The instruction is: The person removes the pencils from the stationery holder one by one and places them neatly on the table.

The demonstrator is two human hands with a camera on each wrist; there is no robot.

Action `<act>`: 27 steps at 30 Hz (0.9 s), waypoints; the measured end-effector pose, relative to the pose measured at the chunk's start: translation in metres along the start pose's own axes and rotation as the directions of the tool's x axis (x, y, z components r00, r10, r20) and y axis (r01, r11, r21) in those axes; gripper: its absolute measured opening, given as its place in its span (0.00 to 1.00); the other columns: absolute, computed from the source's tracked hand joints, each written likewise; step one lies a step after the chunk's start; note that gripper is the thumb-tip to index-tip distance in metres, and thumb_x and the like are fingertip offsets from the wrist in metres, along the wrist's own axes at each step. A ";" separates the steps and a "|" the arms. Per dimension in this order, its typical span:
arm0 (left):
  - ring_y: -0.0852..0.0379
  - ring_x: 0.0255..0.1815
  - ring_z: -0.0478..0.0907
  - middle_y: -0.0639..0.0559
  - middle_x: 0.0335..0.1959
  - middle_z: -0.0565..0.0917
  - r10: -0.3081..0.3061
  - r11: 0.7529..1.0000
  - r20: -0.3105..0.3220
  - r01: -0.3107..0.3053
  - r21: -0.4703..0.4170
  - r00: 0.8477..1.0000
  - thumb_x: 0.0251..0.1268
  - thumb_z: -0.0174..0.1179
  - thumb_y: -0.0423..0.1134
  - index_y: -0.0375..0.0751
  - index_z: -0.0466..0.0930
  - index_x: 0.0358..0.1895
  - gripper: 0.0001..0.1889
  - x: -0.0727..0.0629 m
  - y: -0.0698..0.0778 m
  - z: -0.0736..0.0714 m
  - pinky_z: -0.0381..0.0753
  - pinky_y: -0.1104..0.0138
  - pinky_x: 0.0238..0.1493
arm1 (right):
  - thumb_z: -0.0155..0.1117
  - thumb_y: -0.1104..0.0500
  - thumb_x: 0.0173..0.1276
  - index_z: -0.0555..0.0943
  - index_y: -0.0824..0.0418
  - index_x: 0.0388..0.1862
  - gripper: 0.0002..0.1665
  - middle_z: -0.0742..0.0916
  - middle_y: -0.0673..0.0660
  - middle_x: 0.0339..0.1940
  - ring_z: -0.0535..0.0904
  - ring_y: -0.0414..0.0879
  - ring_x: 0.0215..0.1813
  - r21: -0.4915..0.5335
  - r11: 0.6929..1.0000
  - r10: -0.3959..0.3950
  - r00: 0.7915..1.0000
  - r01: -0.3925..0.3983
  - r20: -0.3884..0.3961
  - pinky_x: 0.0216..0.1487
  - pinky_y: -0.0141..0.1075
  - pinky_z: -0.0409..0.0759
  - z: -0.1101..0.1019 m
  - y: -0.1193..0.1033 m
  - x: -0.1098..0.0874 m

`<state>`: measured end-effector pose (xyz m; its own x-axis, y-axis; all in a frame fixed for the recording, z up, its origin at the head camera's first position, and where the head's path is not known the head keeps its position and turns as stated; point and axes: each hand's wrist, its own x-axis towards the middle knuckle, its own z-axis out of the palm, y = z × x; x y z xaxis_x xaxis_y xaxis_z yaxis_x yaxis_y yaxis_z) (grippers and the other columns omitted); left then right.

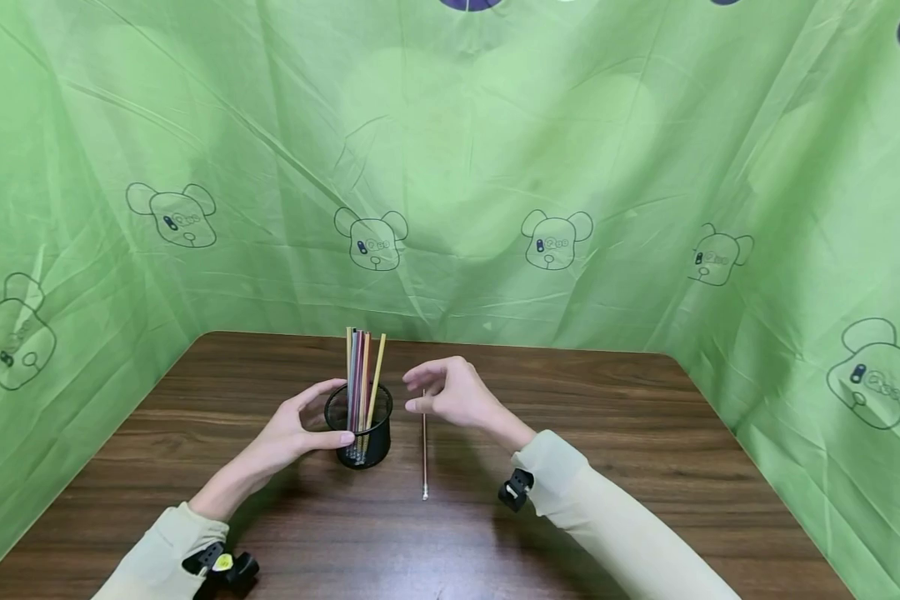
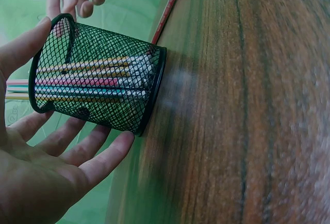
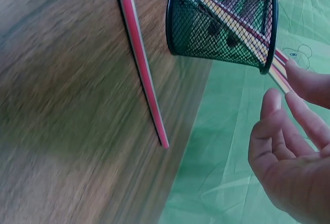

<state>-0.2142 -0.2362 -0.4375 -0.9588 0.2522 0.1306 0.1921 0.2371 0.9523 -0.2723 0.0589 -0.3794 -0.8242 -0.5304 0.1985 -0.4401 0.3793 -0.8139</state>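
Observation:
A black mesh pen holder (image 1: 371, 446) stands upright on the table, with several pencils (image 1: 359, 367) of various colours in it, one leaning apart to the right. My left hand (image 1: 288, 433) grips the holder from the left; in the left wrist view its thumb is at the rim and its fingers are spread along the mesh wall. A single red pencil (image 3: 142, 59) lies on the tabletop to the right of the holder. Over the far end of that pencil hovers my right hand (image 1: 453, 392), fingers loosely bent, nothing seen between them.
The dark wood table (image 1: 607, 467) has its back edge a short way behind the holder. Green fabric (image 1: 465, 167) with bear-head drawings encloses the back and sides. Each wrist carries a small black camera (image 1: 516, 489).

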 end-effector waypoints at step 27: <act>0.36 0.74 0.70 0.39 0.75 0.73 0.004 1.000 0.008 -0.004 -0.017 1.000 0.62 0.77 0.38 0.44 0.66 0.80 0.43 0.000 -0.001 -0.001 0.69 0.46 0.67 | 0.82 0.65 0.60 0.87 0.60 0.63 0.29 0.92 0.57 0.51 0.88 0.47 0.44 0.059 0.997 -0.034 0.994 0.040 -0.104 0.46 0.37 0.83 0.043 -0.008 0.022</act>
<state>-0.2144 -0.2373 -0.4382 -0.9564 0.2604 0.1320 0.1920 0.2203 0.9564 -0.2715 0.0119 -0.3917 -0.8414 -0.4612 0.2817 -0.4512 0.3127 -0.8358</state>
